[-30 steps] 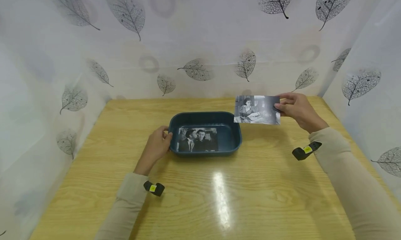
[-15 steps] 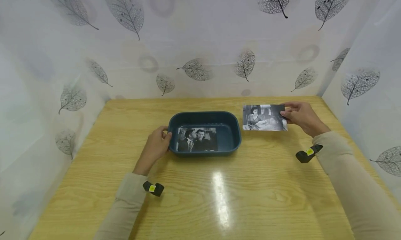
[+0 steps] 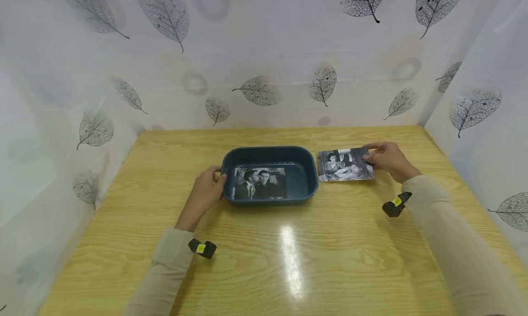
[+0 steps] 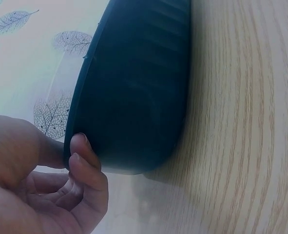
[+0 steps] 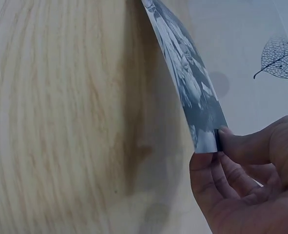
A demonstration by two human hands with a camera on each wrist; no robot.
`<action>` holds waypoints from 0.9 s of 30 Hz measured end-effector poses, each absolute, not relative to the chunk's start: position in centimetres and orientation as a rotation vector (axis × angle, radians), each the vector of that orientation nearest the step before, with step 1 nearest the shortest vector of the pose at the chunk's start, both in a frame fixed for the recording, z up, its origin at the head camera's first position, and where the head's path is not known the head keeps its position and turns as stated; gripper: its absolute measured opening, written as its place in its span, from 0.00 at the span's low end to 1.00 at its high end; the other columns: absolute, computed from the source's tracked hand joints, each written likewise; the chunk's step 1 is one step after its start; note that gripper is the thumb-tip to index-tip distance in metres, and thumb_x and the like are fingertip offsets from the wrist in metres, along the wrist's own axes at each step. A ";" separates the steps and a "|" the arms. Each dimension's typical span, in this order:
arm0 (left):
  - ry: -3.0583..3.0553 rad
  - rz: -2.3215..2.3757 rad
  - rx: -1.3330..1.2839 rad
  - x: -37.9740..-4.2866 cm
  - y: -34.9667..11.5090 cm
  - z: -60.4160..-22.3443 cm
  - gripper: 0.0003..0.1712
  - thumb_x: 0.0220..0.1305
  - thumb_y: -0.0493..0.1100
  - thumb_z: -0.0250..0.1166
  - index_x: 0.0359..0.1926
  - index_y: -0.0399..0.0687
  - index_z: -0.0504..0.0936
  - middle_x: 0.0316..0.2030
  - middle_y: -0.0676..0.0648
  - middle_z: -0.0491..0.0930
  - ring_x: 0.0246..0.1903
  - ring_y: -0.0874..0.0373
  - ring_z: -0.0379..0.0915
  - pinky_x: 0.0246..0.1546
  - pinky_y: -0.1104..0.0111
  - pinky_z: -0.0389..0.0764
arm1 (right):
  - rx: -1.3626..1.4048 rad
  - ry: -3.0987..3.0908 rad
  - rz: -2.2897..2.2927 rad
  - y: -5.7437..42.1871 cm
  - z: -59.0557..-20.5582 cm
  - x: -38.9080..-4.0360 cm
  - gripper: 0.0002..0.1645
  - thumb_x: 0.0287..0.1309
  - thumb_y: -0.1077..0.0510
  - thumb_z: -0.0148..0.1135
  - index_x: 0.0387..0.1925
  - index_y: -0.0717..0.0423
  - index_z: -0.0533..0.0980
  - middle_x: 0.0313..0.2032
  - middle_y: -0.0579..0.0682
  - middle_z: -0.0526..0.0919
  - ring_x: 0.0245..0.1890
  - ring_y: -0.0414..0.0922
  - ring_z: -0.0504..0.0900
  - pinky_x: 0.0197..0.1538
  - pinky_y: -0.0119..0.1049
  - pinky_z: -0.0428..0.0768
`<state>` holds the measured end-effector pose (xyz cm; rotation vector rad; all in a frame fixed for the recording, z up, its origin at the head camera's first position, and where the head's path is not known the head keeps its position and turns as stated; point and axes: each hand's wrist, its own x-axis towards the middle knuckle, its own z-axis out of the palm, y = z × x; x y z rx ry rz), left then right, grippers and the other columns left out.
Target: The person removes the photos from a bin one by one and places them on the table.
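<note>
A dark blue-green rectangular tray [image 3: 301, 180] with raised walls stands on the table in the head view. My left hand [image 3: 206, 190] pinches its left rim between thumb and fingers, which the left wrist view shows close up on the tray wall [image 4: 134, 87]. Flat inside the tray, toward its left, lies a black-and-white photo [image 3: 260, 184] of two people. Just right of the tray, my right hand [image 3: 389, 160] pinches the right end of a second black-and-white photo [image 3: 345, 164]. In the right wrist view that photo [image 5: 187, 78] slants above the table and casts a shadow.
The wood-grain table [image 3: 247, 261] has a bright light reflection near its middle. A white curtain [image 3: 280, 50] printed with grey leaves hangs behind the table and along both sides. Each sleeve cuff carries a black wrist camera [image 3: 202, 248].
My right hand has brought its photo down from above the tray's right rim to low beside the tray, first swinging right, then slightly back left. My left hand and the tray stay put.
</note>
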<state>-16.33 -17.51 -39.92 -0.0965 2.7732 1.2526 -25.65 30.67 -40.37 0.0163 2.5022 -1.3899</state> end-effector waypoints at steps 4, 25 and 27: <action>2.778 1.246 -0.096 -16.3 -17.5 -39.9 0.25 0.79 0.41 0.52 0.70 0.33 0.67 0.38 0.39 0.79 0.24 0.55 0.79 0.25 0.66 0.78 | 0.024 2.527 -1.350 30.5 -41.2 -25.7 0.32 0.73 0.61 0.57 0.72 0.70 0.61 0.57 0.70 0.74 0.36 0.34 0.78 0.39 0.33 0.82; 2.767 1.251 -0.107 -16.3 -17.5 -39.8 0.25 0.79 0.41 0.52 0.70 0.34 0.67 0.38 0.39 0.78 0.25 0.53 0.80 0.26 0.66 0.78 | -0.032 2.701 -1.087 29.0 -42.5 -25.2 0.32 0.71 0.61 0.59 0.67 0.77 0.64 0.58 0.79 0.71 0.57 0.69 0.74 0.57 0.59 0.75; 2.763 1.253 -0.115 -16.3 -17.5 -39.8 0.25 0.79 0.41 0.52 0.70 0.34 0.67 0.38 0.39 0.78 0.26 0.53 0.80 0.26 0.66 0.78 | -0.042 2.721 -1.059 28.9 -42.5 -25.2 0.31 0.70 0.61 0.59 0.66 0.78 0.64 0.57 0.79 0.71 0.57 0.70 0.73 0.58 0.61 0.74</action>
